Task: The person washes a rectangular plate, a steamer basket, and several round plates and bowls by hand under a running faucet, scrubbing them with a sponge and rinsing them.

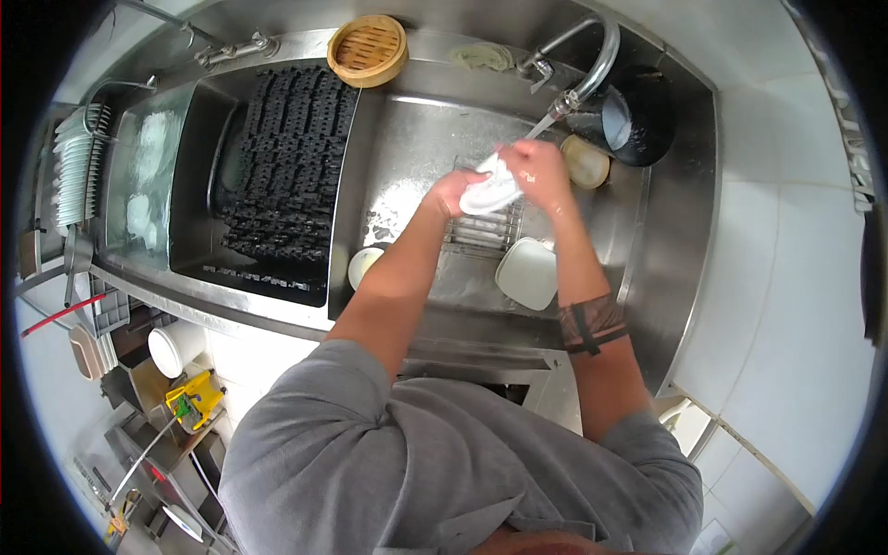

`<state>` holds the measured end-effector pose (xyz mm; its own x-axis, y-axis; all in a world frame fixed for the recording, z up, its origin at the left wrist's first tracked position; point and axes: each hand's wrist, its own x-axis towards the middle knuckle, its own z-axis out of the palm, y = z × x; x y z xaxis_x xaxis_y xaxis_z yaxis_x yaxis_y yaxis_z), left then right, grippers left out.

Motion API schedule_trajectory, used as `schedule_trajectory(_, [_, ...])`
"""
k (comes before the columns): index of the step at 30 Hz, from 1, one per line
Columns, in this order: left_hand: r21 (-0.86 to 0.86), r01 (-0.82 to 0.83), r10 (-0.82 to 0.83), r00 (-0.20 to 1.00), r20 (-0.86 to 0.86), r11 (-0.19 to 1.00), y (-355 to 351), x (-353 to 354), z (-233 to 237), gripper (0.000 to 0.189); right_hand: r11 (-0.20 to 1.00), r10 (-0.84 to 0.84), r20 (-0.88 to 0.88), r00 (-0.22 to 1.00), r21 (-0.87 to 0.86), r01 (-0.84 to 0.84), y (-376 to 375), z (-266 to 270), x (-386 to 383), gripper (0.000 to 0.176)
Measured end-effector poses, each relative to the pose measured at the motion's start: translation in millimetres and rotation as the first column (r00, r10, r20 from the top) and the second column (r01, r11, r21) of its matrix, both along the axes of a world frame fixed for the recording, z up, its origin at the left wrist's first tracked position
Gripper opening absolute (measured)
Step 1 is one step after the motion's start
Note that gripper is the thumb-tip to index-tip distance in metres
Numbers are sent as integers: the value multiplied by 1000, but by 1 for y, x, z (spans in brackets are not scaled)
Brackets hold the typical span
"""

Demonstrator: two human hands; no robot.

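Observation:
Over the sink [393, 139], my left hand [451, 192] grips the left edge of a small white dish [492, 196]. My right hand [538, 172] is closed on the dish's upper right side, with foam on its back. Water runs from the faucet [566, 100] just above my right hand. Below the dish lies a wire rack [483, 231] on the sink floor. A square white plate [527, 274] rests close to my right forearm, and a small white bowl [364, 266] is partly hidden by my left forearm.
A dark pan [647, 120] and a yellowish round container [585, 163] stand at the sink's right. A bamboo steamer [368, 51] and green cloth [483, 57] lie on the back ledge. Black perforated mats [294, 157] fill the left basin. Stacked plates [78, 171] stand far left.

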<state>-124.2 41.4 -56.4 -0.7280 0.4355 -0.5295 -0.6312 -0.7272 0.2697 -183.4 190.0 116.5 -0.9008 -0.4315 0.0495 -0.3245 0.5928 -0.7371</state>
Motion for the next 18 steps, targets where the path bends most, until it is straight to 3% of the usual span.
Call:
schedule_trajectory(1, [73, -46, 48, 998, -32, 996, -3, 4, 2, 39, 983, -104, 434, 895, -92, 158, 3, -3, -6, 32])
schedule_trajectory(2, [144, 1, -3, 1000, 18, 990, -10, -2, 15, 37, 983, -105, 437, 894, -90, 159, 6, -3, -14, 32])
schedule_trajectory(3, [143, -1, -1, 1000, 16, 990, -6, -13, 11, 37, 905, -21, 588, 809, -333, 266, 6, -1, -25, 26])
schedule_trajectory(5, [-53, -32, 21, 979, -202, 998, 12, -39, 9, 37, 549, 285, 746, 603, -642, 535, -1, 0, -43, 24])
schedule_trajectory(7, [-177, 7, -21, 997, -73, 984, 22, -68, 25, 33, 512, 426, 700, 574, -709, 485, -10, -16, -50, 34])
schedule_trajectory(8, [-194, 5, -19, 997, -74, 981, 23, -74, 45, 32, 744, 167, 634, 755, -584, 326, -17, -15, -41, 39])
schedule_trajectory(9, [-210, 0, -16, 997, -75, 978, 23, -79, 64, 32, 909, -43, 429, 902, -358, 213, -21, -14, -32, 44])
schedule_trajectory(10, [-229, -68, 39, 991, -130, 971, 25, -82, 68, 33, 979, -91, 82, 992, -178, 104, -15, -26, -22, 46])
schedule_trajectory(11, [-249, -140, 94, 978, -186, 958, 24, -84, 72, 33, 998, -54, -283, 958, 25, 63, -4, -48, -15, 48])
schedule_trajectory(12, [-402, -205, 120, 967, -226, 893, 21, -78, 93, 32, 1000, -21, -286, 958, 2, 22, 7, -64, -14, 48])
schedule_trajectory(13, [-545, -266, 138, 954, -265, 795, 18, -68, 116, 31, 989, -107, -326, 939, 63, 135, 20, -84, -18, 51])
schedule_trajectory(15, [-788, -248, -26, 948, -318, 563, 19, -57, 123, 32, 911, -276, -410, 869, 178, 373, 28, -107, -18, 58])
schedule_trajectory(16, [-840, -310, -148, 900, -410, 445, 19, -45, 129, 29, 831, -554, -90, 828, 1, 556, 19, -100, -14, 58])
schedule_trajectory(17, [-864, -380, -281, 835, -474, 330, 21, -30, 138, 26, 668, -697, 275, 662, -85, 739, 12, -92, -10, 58])
schedule_trajectory(18, [-857, -439, -362, 778, -513, 271, 21, -15, 153, 29, 564, -531, 537, 655, -354, 746, 7, -102, 2, 61])
